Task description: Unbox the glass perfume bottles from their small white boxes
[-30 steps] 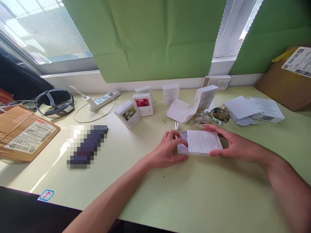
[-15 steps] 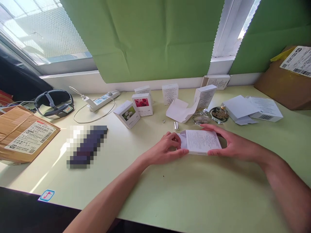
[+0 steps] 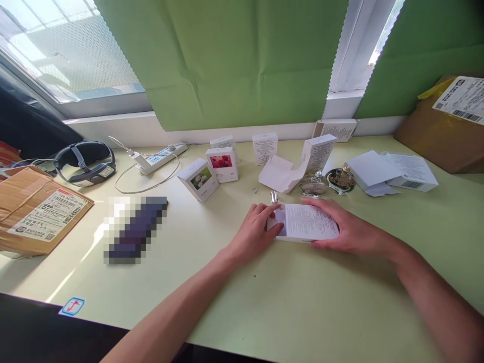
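The box (image 3: 308, 222) has slid left on the counter (image 3: 302, 302); left hand (image 3: 254, 233) fingers press its flap, right hand (image 3: 350, 229) fingers clamp its sides.

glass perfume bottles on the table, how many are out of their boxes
2: a clear round glass bottle just beyond the white printed box under the hands, and a round gold-patterned glass bottle right beside it. Closed boxes may hide more.

Pale green desk (image 3: 310, 312) runs along a white windowsill (image 3: 113, 128). Green paper sheets (image 3: 234, 60) cover most of the window; bare pane (image 3: 64, 45) at left shows a bright mesh-patterned surface outside. White window frame post (image 3: 353, 50) at right. Daylight streaks across the desk's left part.
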Demonstrator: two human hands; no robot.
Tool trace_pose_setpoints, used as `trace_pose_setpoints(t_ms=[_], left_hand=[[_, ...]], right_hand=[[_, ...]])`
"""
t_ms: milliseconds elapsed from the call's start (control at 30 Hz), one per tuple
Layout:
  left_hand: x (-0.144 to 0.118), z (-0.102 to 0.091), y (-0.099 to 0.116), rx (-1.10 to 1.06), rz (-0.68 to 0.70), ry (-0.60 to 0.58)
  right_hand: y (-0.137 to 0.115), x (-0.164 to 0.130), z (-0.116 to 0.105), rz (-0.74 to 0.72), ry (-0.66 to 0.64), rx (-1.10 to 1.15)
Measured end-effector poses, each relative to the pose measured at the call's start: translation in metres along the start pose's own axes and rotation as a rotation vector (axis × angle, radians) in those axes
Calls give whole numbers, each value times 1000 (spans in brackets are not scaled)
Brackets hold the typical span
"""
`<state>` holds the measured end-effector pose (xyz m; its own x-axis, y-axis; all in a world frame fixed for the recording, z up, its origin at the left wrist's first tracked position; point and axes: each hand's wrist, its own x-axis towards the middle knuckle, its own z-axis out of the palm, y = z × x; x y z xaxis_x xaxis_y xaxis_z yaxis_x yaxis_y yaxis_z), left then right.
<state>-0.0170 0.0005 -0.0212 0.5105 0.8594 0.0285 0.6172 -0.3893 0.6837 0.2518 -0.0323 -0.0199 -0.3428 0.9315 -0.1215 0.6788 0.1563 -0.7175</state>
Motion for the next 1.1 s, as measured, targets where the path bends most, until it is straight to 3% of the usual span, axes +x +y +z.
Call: trace_pose_setpoints(t_ms=[300, 733, 1100], left_hand=[[3, -2, -6, -142, -92, -47], [3, -2, -6, -229, -101, -65], [10, -16, -15, -372, -140, -89]], right_hand=[[-1, 0, -1, -3, -19, 28], [0, 0, -1, -1, -13, 26], [31, -20, -28, 70, -20, -53]])
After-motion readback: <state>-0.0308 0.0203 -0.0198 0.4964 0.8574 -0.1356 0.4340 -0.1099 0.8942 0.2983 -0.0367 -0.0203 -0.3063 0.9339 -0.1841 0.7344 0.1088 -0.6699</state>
